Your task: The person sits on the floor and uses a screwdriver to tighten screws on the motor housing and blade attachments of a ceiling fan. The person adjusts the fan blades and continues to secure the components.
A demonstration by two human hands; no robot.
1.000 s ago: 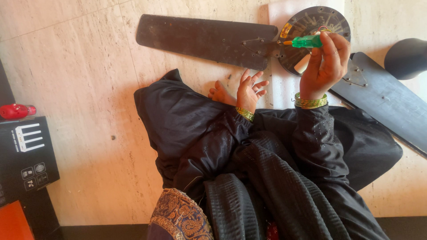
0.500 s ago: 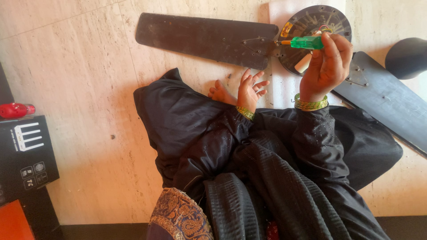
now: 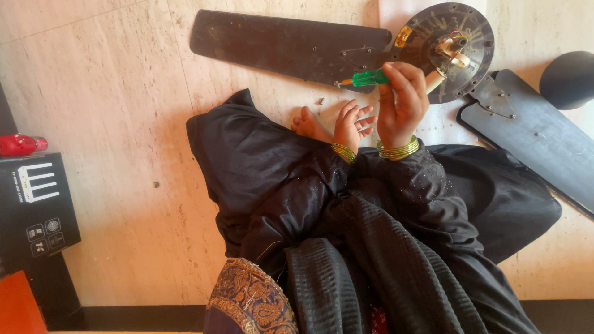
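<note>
Lighting: warm, bright daylight, even across the pale stone floor (image 3: 111, 111). Shadows: soft, short, close under the fan blade (image 3: 284, 46). Glare: mild washout at upper right. Focus: sharp centrally; black clothing (image 3: 371, 235) loses fold detail. Blur: negligible.

Screwdriver (image 3: 370, 77) handle half buried in right hand (image 3: 402, 102) — tip too small to judge. Right fan blade (image 3: 532, 139) cut by frame edge; black box (image 3: 34, 210) and red tool (image 3: 18, 145) cropped at left.
</note>
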